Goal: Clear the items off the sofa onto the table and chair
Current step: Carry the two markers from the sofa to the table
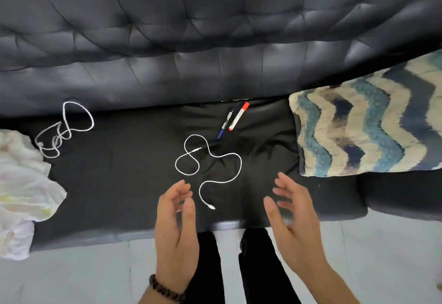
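Left hand, right hand: over front edge of sofa seat, palms facing, grip spread, nothing held.
White cable: loose curls at seat centre, plug end nearest front edge, between hands.
Risk: single-point lift leaves tail dragging; may snag or slip off front edge.
Blue pen, red marker: seat rear edge; careless nudge could roll them into rear gap.
Second cable: seat left rear, tangled; likely lifts as clump.

Both hands hover with relaxed fingers, left hand and right hand, flanking a white cable on the black sofa. Two markers lie beyond it, a zigzag cushion to the right.
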